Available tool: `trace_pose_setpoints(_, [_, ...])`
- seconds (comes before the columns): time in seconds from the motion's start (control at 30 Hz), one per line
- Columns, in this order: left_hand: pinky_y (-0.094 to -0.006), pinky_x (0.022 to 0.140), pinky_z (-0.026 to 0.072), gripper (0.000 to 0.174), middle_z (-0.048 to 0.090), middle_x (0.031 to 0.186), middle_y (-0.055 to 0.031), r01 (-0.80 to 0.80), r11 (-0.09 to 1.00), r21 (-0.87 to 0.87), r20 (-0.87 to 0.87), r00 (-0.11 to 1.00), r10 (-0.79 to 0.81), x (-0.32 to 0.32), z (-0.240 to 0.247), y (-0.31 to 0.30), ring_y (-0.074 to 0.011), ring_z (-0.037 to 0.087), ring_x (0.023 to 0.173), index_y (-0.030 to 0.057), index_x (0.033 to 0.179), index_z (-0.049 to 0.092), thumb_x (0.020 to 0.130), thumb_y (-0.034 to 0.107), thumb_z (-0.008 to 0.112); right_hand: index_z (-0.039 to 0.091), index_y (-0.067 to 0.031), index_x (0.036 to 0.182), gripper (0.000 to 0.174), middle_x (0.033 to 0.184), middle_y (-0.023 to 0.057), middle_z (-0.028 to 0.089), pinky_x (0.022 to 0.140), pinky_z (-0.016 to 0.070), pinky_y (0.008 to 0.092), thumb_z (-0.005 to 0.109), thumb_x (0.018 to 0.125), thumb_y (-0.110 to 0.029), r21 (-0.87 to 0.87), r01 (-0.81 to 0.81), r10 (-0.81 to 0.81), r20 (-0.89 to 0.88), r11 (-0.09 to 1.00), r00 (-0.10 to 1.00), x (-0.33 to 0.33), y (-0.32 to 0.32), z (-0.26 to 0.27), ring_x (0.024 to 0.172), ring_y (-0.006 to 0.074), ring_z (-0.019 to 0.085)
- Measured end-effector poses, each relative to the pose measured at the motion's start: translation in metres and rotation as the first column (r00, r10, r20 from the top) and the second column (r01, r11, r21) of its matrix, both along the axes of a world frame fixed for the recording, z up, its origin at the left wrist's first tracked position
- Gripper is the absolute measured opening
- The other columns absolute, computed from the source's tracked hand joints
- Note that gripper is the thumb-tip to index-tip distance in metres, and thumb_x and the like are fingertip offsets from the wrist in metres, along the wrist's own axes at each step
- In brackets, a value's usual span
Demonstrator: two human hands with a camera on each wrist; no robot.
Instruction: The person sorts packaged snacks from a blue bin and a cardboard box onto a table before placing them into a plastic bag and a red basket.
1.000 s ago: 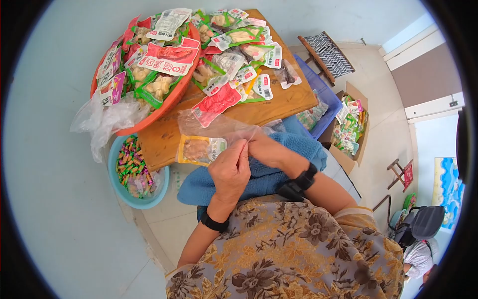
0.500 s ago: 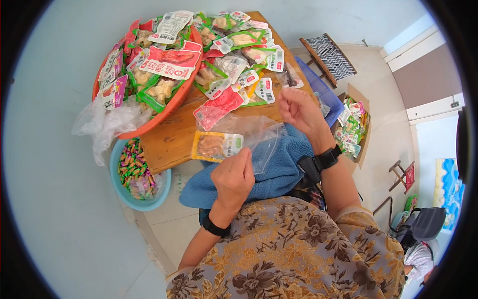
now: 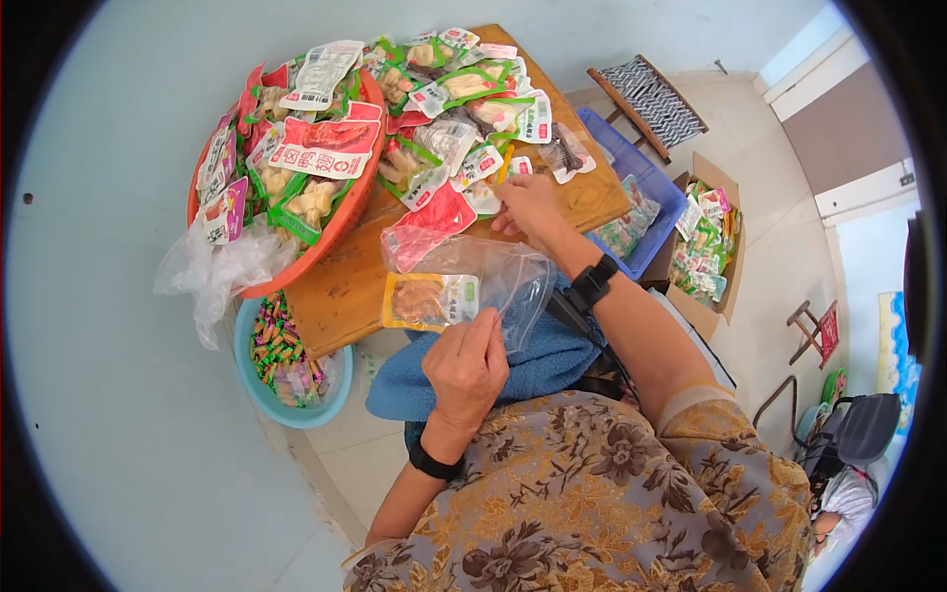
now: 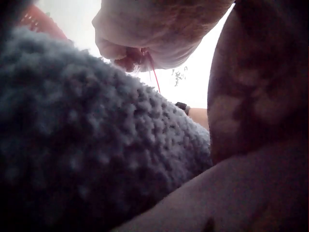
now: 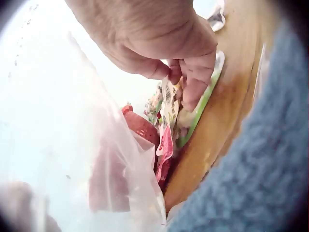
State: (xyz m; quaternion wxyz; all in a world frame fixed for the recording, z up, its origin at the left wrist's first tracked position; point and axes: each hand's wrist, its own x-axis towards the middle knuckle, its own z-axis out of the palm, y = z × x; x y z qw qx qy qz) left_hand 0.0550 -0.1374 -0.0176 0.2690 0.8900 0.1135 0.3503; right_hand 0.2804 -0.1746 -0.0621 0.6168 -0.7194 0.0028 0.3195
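A: Two hands working. Where is the left?
B: Near side, above the blue fleece (image 3: 523, 380). Left hand (image 3: 466, 373) is pinching the clear bag (image 3: 523, 286), thumb and fingers together on its near edge. Yellow-edged packet (image 3: 419, 299) is showing through the film, left part of the bag.
A: And the right?
B: Farther off, over the wooden table (image 3: 345, 281). Right hand (image 3: 536, 209) is reaching into the loose packets; thumb and forefinger are closing on a white-labelled packet (image 5: 168, 99), other fingers hanging over a green-edged one.
A: Surroundings?
B: Orange basin (image 3: 340, 222) is sitting far left, heaped with packets. Pale blue tub (image 3: 296, 418) is standing lower, near left, holding small wrapped pieces. Purple crate (image 3: 671, 212) and cardboard box (image 3: 693, 312) are standing right of the table, both holding packets.
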Motion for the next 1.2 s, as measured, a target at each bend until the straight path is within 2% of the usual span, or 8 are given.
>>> trace_pose_setpoints(0.13, [-0.0341, 0.049, 0.0442, 0.016, 0.059, 0.065, -0.0088, -0.014, 0.999, -0.039, 0.007, 1.000, 0.014, 0.004, 0.001, -0.002, -0.0236, 0.057, 0.055, 0.0031, 0.094, 0.069, 0.080, -0.001, 0.075, 0.064, 0.0043, 0.088, 0.021, 0.074, 0.0086, 0.064, 0.044, 0.0486, 0.0277, 0.058, 0.091, -0.015, -0.036, 0.065, -0.056, 0.197, 0.997, 0.979, -0.002, -0.029, 0.012, 0.055, 0.0169, 0.065])
trace_pose_setpoints(0.2, [-0.0349, 0.049, 0.0447, 0.016, 0.057, 0.064, -0.0078, -0.017, 0.997, -0.071, 0.022, 1.000, 0.019, 0.006, -0.001, -0.004, -0.0236, 0.057, 0.056, 0.0040, 0.093, 0.070, 0.079, 0.000, 0.076, 0.065, 0.0045, 0.082, 0.024, 0.068, 0.0120, 0.064, 0.052, 0.0542, 0.0298, 0.056, 0.090, -0.016, -0.208, 0.072, 0.061, 0.573, 0.976, 0.817, 0.002, -0.055, 0.011, 0.061, 0.0195, 0.064])
trace_pose_setpoints(0.33, [-0.0325, 0.051, 0.0457, 0.013, 0.062, 0.069, -0.0102, -0.018, 0.989, -0.144, -0.001, 1.000, 0.018, 0.007, -0.002, -0.005, -0.0223, 0.059, 0.057, 0.0014, 0.094, 0.070, 0.082, -0.002, 0.073, 0.062, 0.0030, 0.083, 0.024, 0.076, 0.0118, 0.065, 0.062, 0.0575, 0.0293, 0.054, 0.092, -0.017, -0.104, 0.169, -0.069, 0.618, 0.980, 0.783, 0.000, -0.088, -0.008, 0.068, 0.0189, 0.063])
trace_pose_setpoints(0.5, [-0.0308, 0.053, 0.0475, 0.010, 0.066, 0.075, -0.0133, -0.002, 0.987, -0.161, -0.041, 0.999, -0.005, 0.009, 0.001, -0.007, -0.0214, 0.061, 0.059, -0.0013, 0.094, 0.069, 0.084, -0.003, 0.071, 0.057, -0.0015, 0.104, 0.020, 0.097, 0.0125, 0.068, 0.066, 0.0603, 0.0328, 0.052, 0.096, -0.019, 0.248, 0.338, -0.361, 0.052, 0.908, 0.931, -0.011, -0.105, -0.002, 0.073, 0.0195, 0.066])
trace_pose_setpoints(0.7, [-0.0314, 0.054, 0.0482, 0.010, 0.065, 0.074, -0.0142, 0.015, 0.991, -0.136, -0.067, 0.997, -0.025, 0.010, 0.001, -0.008, -0.0231, 0.061, 0.059, -0.0017, 0.094, 0.069, 0.084, -0.003, 0.070, 0.056, -0.0002, 0.110, 0.020, 0.104, 0.0139, 0.070, 0.071, 0.0604, 0.0309, 0.061, 0.096, -0.014, 0.332, 0.361, -0.290, -0.245, 0.871, 0.925, -0.010, -0.106, -0.007, 0.082, 0.0214, 0.071])
trace_pose_setpoints(0.93, [-0.0335, 0.051, 0.0459, 0.012, 0.061, 0.068, -0.0109, 0.005, 0.995, -0.098, -0.023, 1.000, -0.007, 0.014, 0.003, -0.011, -0.0237, 0.059, 0.056, 0.0009, 0.094, 0.069, 0.082, -0.001, 0.073, 0.060, 0.0006, 0.109, 0.022, 0.099, 0.0108, 0.071, 0.068, 0.0588, 0.0308, 0.069, 0.090, -0.007, 0.240, 0.405, -0.352, -0.236, 0.882, 0.906, -0.009, -0.100, -0.013, 0.078, 0.0178, 0.070])
trace_pose_setpoints(1.03, [-0.0320, 0.054, 0.0478, 0.010, 0.064, 0.072, -0.0133, 0.006, 0.992, -0.128, -0.057, 0.998, -0.013, 0.014, 0.006, -0.012, -0.0236, 0.061, 0.058, -0.0011, 0.094, 0.069, 0.084, -0.002, 0.071, 0.063, -0.0013, 0.106, 0.016, 0.099, 0.0086, 0.071, 0.070, 0.0565, 0.0282, 0.067, 0.091, -0.006, 0.391, 0.430, -0.385, -0.191, 0.814, 0.903, -0.011, -0.109, -0.004, 0.080, 0.0143, 0.069])
trace_pose_setpoints(1.2, [-0.0323, 0.052, 0.0463, 0.010, 0.064, 0.071, -0.0131, 0.019, 0.992, -0.124, -0.004, 1.000, -0.019, 0.022, 0.004, -0.011, -0.0232, 0.060, 0.056, -0.0015, 0.094, 0.069, 0.084, -0.003, 0.071, 0.062, -0.0016, 0.110, 0.015, 0.097, 0.0051, 0.070, 0.072, 0.0555, 0.0264, 0.060, 0.095, -0.006, 0.408, 0.276, -0.326, 0.055, 0.870, 0.944, -0.024, -0.149, 0.048, 0.081, 0.0102, 0.067])
